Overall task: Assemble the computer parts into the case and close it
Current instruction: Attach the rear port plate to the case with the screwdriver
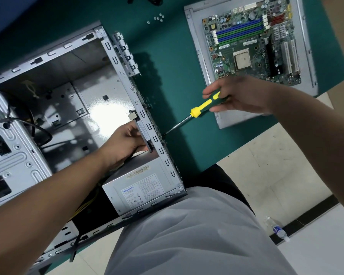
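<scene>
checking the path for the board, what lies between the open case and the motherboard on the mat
In the head view, between the case and the motherboard lies bare green mat; lower down, the screwdriver in the right hand crosses that stretch.

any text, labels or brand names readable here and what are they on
"Huntkey": blue brand word, just legible, on the label of the power supply inside the case.
Rest of that label, and its orange barcode strip: too small to read.
Sticker on the part held by the left hand: blurred.
Motherboard markings and white stickers: unreadable.
Bottle label on the floor: too small.
</scene>
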